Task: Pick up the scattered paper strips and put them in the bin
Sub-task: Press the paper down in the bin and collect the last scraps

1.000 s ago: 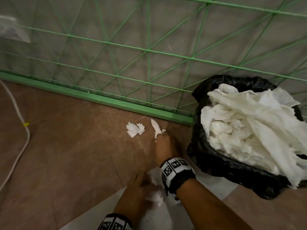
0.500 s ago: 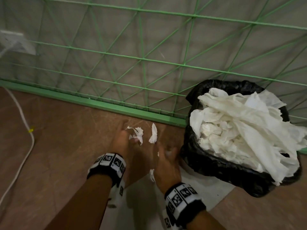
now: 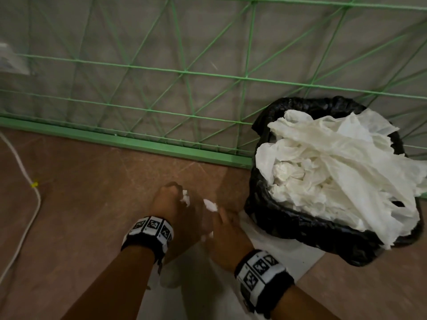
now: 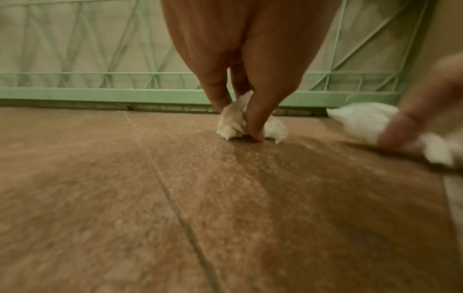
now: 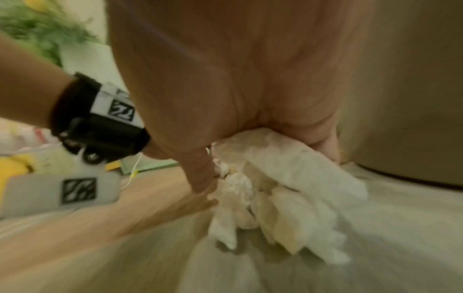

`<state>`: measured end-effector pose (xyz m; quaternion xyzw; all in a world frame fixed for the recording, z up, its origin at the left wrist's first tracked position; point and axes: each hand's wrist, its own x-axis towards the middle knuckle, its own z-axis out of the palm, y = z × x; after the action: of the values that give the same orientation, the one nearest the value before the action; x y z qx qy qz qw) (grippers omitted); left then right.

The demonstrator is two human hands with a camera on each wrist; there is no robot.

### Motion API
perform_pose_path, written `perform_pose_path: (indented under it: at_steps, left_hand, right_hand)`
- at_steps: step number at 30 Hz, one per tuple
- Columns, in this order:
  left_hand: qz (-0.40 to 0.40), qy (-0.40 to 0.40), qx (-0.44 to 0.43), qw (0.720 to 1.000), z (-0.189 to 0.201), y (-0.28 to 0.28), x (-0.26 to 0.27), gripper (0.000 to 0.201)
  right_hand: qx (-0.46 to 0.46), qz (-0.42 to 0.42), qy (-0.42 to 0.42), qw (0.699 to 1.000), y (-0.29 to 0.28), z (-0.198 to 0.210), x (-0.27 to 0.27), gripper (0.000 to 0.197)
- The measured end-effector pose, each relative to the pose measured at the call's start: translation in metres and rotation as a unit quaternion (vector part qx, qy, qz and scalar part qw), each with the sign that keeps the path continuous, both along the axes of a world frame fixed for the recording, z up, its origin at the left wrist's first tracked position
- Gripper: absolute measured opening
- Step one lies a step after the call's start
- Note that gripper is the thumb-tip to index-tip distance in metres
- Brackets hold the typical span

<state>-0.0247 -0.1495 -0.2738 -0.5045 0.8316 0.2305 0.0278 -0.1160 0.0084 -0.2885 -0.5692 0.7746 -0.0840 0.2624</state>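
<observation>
Paper strips are in both hands, low over the brown tiled floor point(image 3: 80, 204). The left hand point(image 3: 172, 206) reaches down with its fingers point(image 4: 255, 119) closed in a pinch around a small crumpled paper scrap point(image 4: 231, 123) that touches the floor, close to the green base rail of the wire fence point(image 3: 129, 139). A second bit of the same scrap pokes out on the far side of the fingertip in the left wrist view.

The right hand point(image 3: 227, 236) sits just beside the left, nearer the bin point(image 3: 288, 225). Its fingers are curled around a bunch of white paper strips point(image 5: 273, 190); in the right wrist view the bunch hangs below the palm over a pale floor tile point(image 5: 375, 247), and in the head view 1 end of it point(image 3: 210, 205) sticks out past the fingertips. That view is blurred, so how many strips it holds cannot be told.

The bin stands to the right against the fence, lined with a black bag and heaped above its rim with crumpled white paper point(image 3: 342, 172). A white cable point(image 3: 32, 215) with a yellow tie runs along the floor at the far left. Both wrists wear black bands with black-and-white marker squares point(image 3: 151, 226).
</observation>
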Motion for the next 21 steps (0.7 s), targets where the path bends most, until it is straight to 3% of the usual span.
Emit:
perform_pose_path:
  at_steps: [2,4,7,8,10,12,13,15,17,19,21]
  left_hand:
    - [0.052,0.045,0.0,0.998,-0.002,0.006,0.011,0.011]
    - [0.088,0.094,0.023,0.991,0.004,0.009,0.017,0.019]
    - [0.053,0.163,0.024,0.985,0.038,0.007,0.02,0.038]
    - [0.048,0.201,0.037,0.978,0.055,0.006,0.018,0.038]
    - [0.041,0.29,0.06,0.954,0.1,0.007,0.009,0.026]
    - [0.033,0.36,0.071,0.93,0.147,0.013,-0.004,0.026]
    - [0.021,0.383,0.063,0.921,0.169,0.017,-0.011,0.027]
    - [-0.013,0.417,0.061,0.907,0.208,0.032,-0.027,0.021]
    - [-0.062,0.415,0.066,0.905,0.236,0.053,-0.043,0.012]
    - [-0.131,0.339,0.032,0.931,0.25,0.08,-0.061,0.015]
    - [-0.177,0.246,-0.005,0.953,0.245,0.104,-0.082,0.018]
  right_hand:
    - [0.038,0.042,0.056,0.997,0.014,-0.022,0.011,0.064]
    - [0.04,0.012,0.042,0.998,0.018,-0.022,0.02,0.05]
    - [0.045,0.079,0.071,0.993,0.026,0.01,0.035,0.047]
    - [0.009,0.078,0.065,0.995,0.029,0.019,0.037,0.046]
    - [-0.004,0.039,-0.009,0.999,0.036,0.058,0.04,0.046]
    - [-0.052,0.011,-0.08,0.995,0.046,0.116,0.037,0.051]
    - [-0.128,0.016,-0.063,0.99,0.051,0.145,0.029,0.046]
    - [-0.193,-0.023,-0.085,0.977,0.057,0.21,0.003,0.023]
    - [-0.24,-0.098,-0.094,0.961,0.066,0.268,-0.042,0.01]
    - [-0.245,-0.183,-0.092,0.948,0.069,0.303,-0.103,0.015]
    - [-0.167,-0.234,-0.069,0.955,0.071,0.31,-0.15,0.028]
